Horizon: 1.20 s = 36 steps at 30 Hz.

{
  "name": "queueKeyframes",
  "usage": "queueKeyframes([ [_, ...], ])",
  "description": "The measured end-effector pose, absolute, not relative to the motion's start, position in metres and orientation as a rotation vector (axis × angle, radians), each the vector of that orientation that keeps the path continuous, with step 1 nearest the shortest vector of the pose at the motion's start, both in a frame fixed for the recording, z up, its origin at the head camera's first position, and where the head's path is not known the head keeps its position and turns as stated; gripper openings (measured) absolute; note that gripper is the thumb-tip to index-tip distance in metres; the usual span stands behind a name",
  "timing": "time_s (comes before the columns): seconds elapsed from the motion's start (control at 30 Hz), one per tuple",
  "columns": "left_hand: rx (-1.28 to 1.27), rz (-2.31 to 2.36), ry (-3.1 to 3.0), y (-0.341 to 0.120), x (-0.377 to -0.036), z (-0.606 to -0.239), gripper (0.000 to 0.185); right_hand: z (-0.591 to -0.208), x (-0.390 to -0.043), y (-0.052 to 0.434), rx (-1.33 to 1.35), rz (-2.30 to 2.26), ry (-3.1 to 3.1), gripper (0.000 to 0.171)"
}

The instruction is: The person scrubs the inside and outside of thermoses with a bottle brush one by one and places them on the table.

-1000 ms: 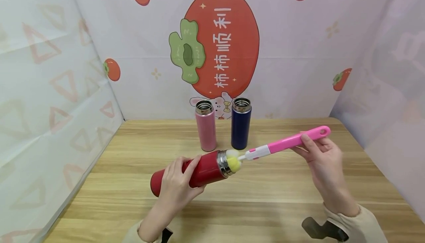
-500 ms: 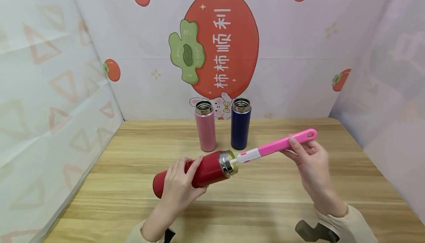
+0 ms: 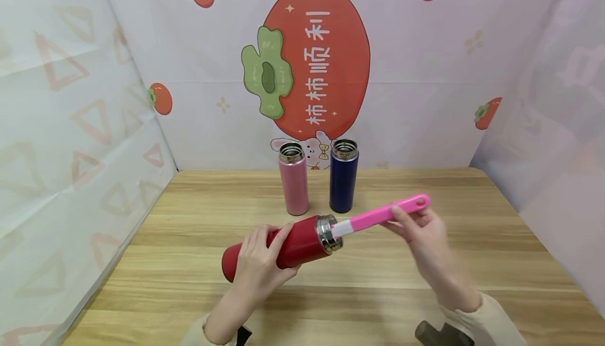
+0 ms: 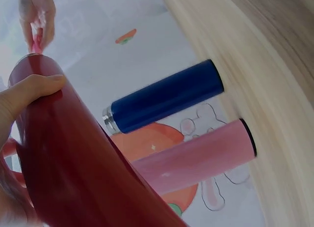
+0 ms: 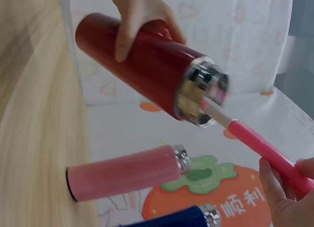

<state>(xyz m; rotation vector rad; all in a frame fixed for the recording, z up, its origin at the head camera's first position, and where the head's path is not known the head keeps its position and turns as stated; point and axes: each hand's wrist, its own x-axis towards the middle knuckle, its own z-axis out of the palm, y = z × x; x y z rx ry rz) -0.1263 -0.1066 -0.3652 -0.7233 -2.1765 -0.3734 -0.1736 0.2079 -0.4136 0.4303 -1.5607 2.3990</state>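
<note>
My left hand (image 3: 261,263) grips a red thermos bottle (image 3: 302,241) around its body, tilted with its open steel mouth toward the right. In my right hand (image 3: 423,236) is a bottle brush (image 3: 378,217), pinched near the far end of its pink handle. The brush's head is inside the bottle and hidden, and part of the white neck (image 5: 222,118) shows at the mouth in the right wrist view. From the left wrist view, the red bottle (image 4: 83,153) fills the near side, with my left thumb lying across it.
Behind the hands, a pink thermos (image 3: 294,186) and a dark blue thermos (image 3: 343,183) stand upright and uncapped on the wooden table (image 3: 189,215). A white printed cloth (image 3: 416,73) hangs behind the table and along both sides.
My right hand has moved left and slightly down, pushing the brush's yellow-and-white sponge head from the mouth deep into the bottle. The red bottle has shifted a little right.
</note>
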Motion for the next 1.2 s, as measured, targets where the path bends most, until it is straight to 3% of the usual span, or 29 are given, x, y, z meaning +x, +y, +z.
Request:
queueKeyframes([
  [0.07,-0.734,-0.379,-2.162,-0.103,-0.126,-0.364,0.071,-0.448,-0.190,0.210,0.445,2.413,-1.607,0.026],
  [0.2,-0.730,-0.385,-2.165,-0.100,-0.126,-0.362,0.072,-0.480,-0.202,0.203,0.387,2.435,-1.629,0.033],
  [0.57,-0.733,-0.418,-2.218,-0.102,-0.127,-0.365,0.074,-0.487,-0.211,0.218,0.386,2.452,-1.526,0.032],
  [0.67,-0.726,-0.422,-2.229,-0.104,-0.128,-0.366,0.074,-0.473,-0.209,0.234,0.452,2.432,-1.416,0.029],
  [0.9,-0.732,-0.412,-2.246,-0.111,-0.128,-0.366,0.075,-0.360,-0.147,0.209,0.438,2.438,-1.391,0.015],
  [1.0,-0.743,-0.412,-2.243,-0.113,-0.128,-0.366,0.075,-0.329,-0.128,0.196,0.415,2.444,-1.385,0.008],
  [1.2,-0.764,-0.399,-2.224,-0.117,-0.129,-0.367,0.075,-0.313,-0.120,0.200,0.359,2.459,-1.346,0.012],
])
